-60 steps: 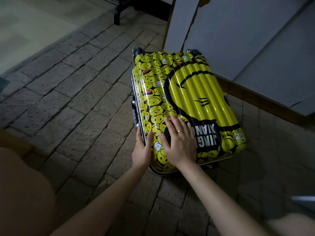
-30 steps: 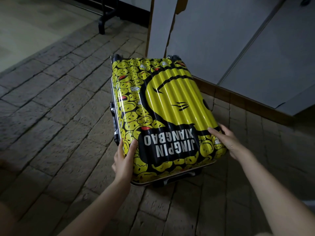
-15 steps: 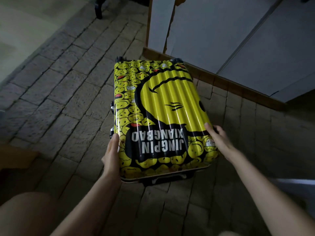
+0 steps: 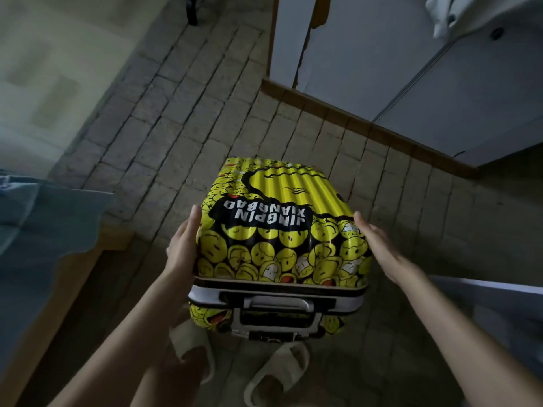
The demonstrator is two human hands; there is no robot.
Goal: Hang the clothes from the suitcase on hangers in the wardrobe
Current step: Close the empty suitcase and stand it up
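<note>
Head view, the only one: one suitcase [image 4: 282, 230], yellow and covered in smiley faces, now stands tilted up off the brick floor [image 4: 176, 136], its top end with the pull handle [image 4: 277, 304] turned toward the person. Half a second earlier it lay flat on the floor with the printed shell facing up; since then it has been raised and drawn closer, almost to the person's feet. The left hand [image 4: 180, 248] presses flat against the case's left side, fingers straight, and the right hand [image 4: 379, 245] lies along the right edge, fingers also extended; neither grip curls round anything (the case is squeezed between two open palms rather than held by a handle). The shell looks closed, with the seam running shut across the near end, so no clothes are out yet. The judgement is that this is repositioning before opening, and the hanging itself has not begun.

Counted: one suitcase, two hands, two pale slippers [image 4: 276, 374] on the floor below the case. One wardrobe [image 4: 396, 69] with grey doors stands just behind the case, its doors apparently shut. A pale garment [image 4: 440, 16] shows at the top right corner, though what it hangs from cannot be told. No hangers are visible. A blue-covered bed [image 4: 44, 218] sits at the left.
</note>
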